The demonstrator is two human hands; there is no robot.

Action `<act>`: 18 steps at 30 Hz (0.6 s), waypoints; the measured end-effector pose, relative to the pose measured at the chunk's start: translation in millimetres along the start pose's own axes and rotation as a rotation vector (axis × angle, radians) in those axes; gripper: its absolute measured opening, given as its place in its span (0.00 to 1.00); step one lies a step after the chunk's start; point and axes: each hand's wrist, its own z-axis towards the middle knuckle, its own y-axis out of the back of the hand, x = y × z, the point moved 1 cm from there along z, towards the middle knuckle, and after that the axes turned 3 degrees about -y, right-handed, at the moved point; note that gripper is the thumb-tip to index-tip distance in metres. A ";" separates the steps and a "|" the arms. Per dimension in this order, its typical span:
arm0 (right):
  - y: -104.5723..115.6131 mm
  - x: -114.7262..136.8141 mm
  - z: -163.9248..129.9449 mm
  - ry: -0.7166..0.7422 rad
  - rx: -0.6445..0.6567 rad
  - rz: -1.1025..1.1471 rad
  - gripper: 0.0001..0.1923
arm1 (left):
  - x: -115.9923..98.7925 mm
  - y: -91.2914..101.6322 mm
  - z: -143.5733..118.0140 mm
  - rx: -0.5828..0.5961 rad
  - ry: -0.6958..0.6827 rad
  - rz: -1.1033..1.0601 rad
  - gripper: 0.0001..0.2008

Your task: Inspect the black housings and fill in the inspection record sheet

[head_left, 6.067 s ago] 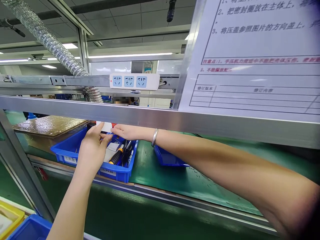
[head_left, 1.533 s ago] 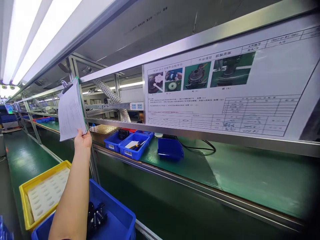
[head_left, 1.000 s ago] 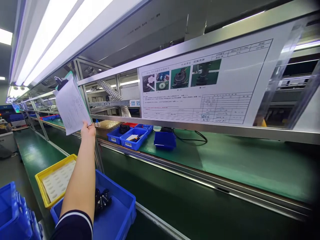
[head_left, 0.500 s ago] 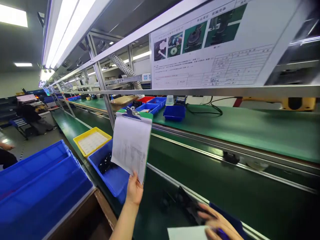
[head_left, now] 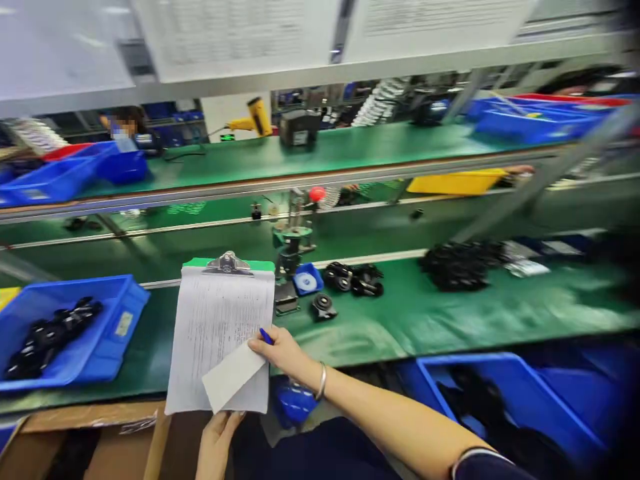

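Note:
A green clipboard (head_left: 193, 263) with a stack of printed sheets (head_left: 210, 333) under its metal clip (head_left: 229, 263) is upright in front of me. My left hand (head_left: 216, 440) grips its bottom edge, fingers partly behind the papers. My right hand (head_left: 280, 350) is closed on a small white paper slip (head_left: 233, 377), which lies across the lower part of the sheets. A blue pen (head_left: 266, 337) sticks out of the same hand. Behind the clipboard, a green hand press (head_left: 293, 240) with a red knob stands on the bench.
Left of the clipboard, a blue bin (head_left: 95, 360) holds black parts. More black parts (head_left: 353, 277) lie beside the press, with a dark pile (head_left: 457, 263) farther right. A cardboard box (head_left: 120, 440) and another blue bin (head_left: 505, 400) stand below the bench edge. An upper shelf (head_left: 225, 157) runs across.
My view has swung right, toward the press. The right hand has moved from lower right onto the clipboard's sheets, bringing the paper slip and pen. My left hand still holds the clipboard.

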 end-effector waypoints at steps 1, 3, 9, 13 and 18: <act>28.7 -7.2 -15.4 -0.007 -0.014 -0.032 0.32 | 9.2 -3.1 -9.1 0.034 0.013 0.067 0.25; 88.5 -17.0 -47.9 -0.022 -0.009 -0.118 0.32 | 21.4 -3.7 -20.3 0.098 0.029 0.178 0.28; 229.6 -30.5 -153.2 -0.150 -0.005 -0.455 0.25 | 32.6 6.1 -3.9 0.251 0.047 0.403 0.32; 259.1 -49.5 -201.6 -0.309 0.032 -0.633 0.22 | 40.6 -8.1 25.3 0.372 -0.050 0.537 0.33; 253.4 -84.4 -227.5 -0.509 0.110 -0.747 0.15 | 47.4 -44.8 55.4 0.534 -0.265 0.701 0.34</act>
